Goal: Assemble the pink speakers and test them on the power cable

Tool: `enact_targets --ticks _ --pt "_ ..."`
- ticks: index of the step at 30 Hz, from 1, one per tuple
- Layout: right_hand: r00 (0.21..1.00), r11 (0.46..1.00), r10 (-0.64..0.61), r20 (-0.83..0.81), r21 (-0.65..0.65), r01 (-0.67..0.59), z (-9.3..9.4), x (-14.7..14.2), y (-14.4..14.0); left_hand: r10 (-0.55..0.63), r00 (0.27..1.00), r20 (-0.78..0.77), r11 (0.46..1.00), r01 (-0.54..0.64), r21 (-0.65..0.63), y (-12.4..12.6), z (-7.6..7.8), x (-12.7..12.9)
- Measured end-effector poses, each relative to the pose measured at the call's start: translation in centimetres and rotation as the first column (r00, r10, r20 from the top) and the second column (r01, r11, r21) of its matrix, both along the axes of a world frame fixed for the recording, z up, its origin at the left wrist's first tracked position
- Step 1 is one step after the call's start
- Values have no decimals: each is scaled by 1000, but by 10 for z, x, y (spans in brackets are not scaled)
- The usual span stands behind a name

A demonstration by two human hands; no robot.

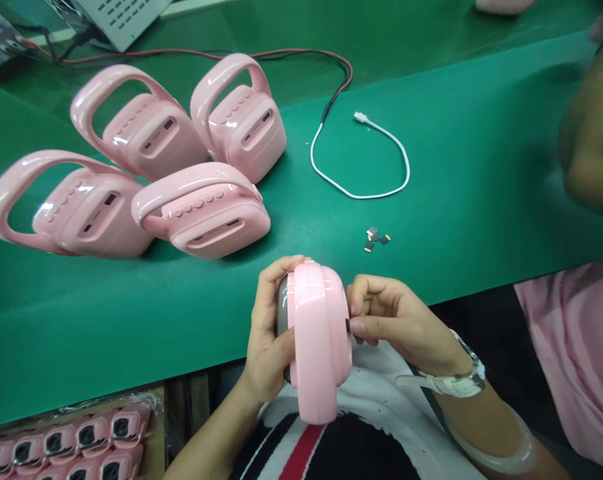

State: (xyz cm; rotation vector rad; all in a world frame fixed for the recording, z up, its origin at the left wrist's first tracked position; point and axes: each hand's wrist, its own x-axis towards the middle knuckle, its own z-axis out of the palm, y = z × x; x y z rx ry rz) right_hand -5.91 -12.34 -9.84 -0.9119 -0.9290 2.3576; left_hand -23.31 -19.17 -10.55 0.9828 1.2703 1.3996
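My left hand (pixel 268 333) grips a pink portable speaker (pixel 315 347) with a loop handle, held above my lap at the table's front edge. The speaker's grey front faces my left palm. On its other side, the thumb and fingers of my right hand (pixel 388 317) pinch a small black memory card (pixel 348 325) against the speaker's back panel. How deep the card sits there I cannot tell. Just beyond my right hand, several loose memory cards (pixel 373 235) with gold contacts lie on the green table mat (pixel 451 173).
Several more pink speakers (pixel 218 227) stand at the left of the table. A white USB cable (pixel 408 167) curls at the centre, joined to a red and black lead. A box of pink units (pixel 88 437) sits lower left. Another person's arm (pixel 594 133) is at the right.
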Motion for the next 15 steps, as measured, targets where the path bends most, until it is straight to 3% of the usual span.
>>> enact_targets --ticks 10,15 --pt "999 998 -31 -28 60 32 5 -3 4 -1 1000 8 1000 1 5 1 -1 1" --pt "988 969 56 144 231 -89 18 -1 16 4 1000 -9 1000 -4 20 4 3 3"
